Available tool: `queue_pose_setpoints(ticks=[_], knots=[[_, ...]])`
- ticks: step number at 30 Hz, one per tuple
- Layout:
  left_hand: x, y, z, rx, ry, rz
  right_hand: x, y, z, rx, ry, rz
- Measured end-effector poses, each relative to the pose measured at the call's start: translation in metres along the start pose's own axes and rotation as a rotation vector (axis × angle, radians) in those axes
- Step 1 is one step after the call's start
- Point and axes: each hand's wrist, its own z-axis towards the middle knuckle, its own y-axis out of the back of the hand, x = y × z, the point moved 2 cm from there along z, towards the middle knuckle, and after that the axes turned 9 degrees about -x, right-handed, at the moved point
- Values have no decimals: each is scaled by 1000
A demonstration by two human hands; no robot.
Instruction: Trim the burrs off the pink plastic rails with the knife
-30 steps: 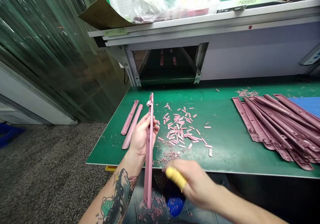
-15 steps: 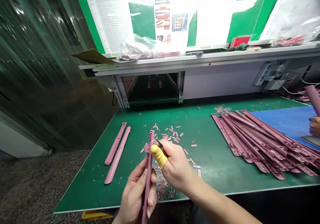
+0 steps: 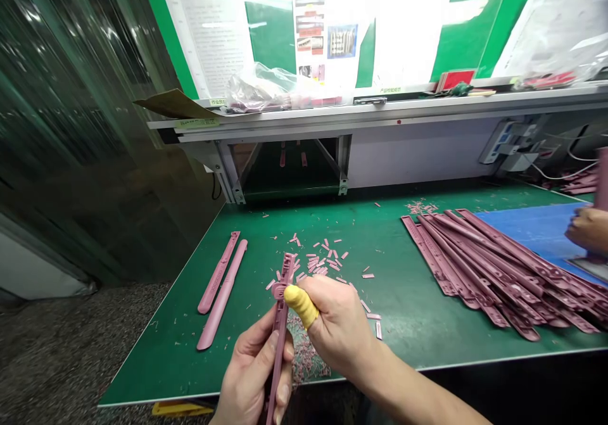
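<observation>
A long pink plastic piece [image 3: 281,323] stands tilted near the table's front edge, with the fingers of my left hand [image 3: 254,368] wrapped round its lower part. My right hand [image 3: 335,320], yellow covering on its thumb [image 3: 301,306], is closed beside the upper part of the piece, the thumb tip touching or nearly touching it. What the right fingers hold is hidden. Small pink scraps [image 3: 327,261] lie behind the hands, and fine shavings [image 3: 308,355] lie between them.
Two long pink pieces [image 3: 222,295] lie at the left of the green table [image 3: 166,349]. A large pile of pink pieces [image 3: 494,273] is at the right, by a blue sheet [image 3: 536,225]. Another person's hand [image 3: 589,230] holds a pink piece at the far right.
My right hand has turned, and the dark thin tool seen in it earlier no longer shows. The held piece's top has dipped slightly. The other person's hand has moved left.
</observation>
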Motion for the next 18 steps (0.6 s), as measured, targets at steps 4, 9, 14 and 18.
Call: queue_pose_setpoints(ticks=[4,9,14,18], knots=[[0,4,0,-5,11,25,-4,2,-1,-36,45,-137],[-2,5,4,46,16,43,-6,6,0,45,61,-206],[-33,1,17,25,-77,-3,-7,20,-17,282,-63,57],[-62,2,23,-14,-394,-89,-7,5,-57,412,-164,137]])
